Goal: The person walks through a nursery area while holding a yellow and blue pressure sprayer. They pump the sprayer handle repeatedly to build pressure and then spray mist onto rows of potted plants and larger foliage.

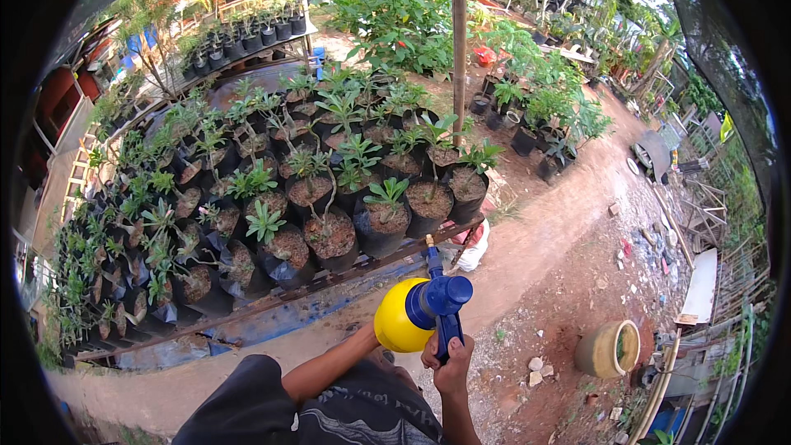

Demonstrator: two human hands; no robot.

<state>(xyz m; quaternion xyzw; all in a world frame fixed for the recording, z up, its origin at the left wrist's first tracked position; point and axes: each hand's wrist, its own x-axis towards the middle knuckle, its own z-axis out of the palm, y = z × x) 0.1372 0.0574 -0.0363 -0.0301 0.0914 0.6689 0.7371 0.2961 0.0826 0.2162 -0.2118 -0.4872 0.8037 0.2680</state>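
A pump pressure sprayer with a yellow tank (400, 321) and a blue head (446, 298) is held in front of my body, tilted forward. My right hand (452, 363) is wrapped around its blue handle. Against the underside of the tank rests my left hand (372, 335); its fingers are hidden behind the yellow plastic. The brass nozzle (430, 239) points at the near edge of a raised plant bench. Just past it stand potted desert rose seedlings (386, 216) in black grow bags (427, 213). No spray can be made out.
A rusty metal rail (296, 293) edges the bench, and a bamboo pole (458, 43) rises at its far corner. A white sack (474, 247) sits beneath that corner. To the right lie stones (536, 371) and a large clay pot (602, 351) on the dirt path.
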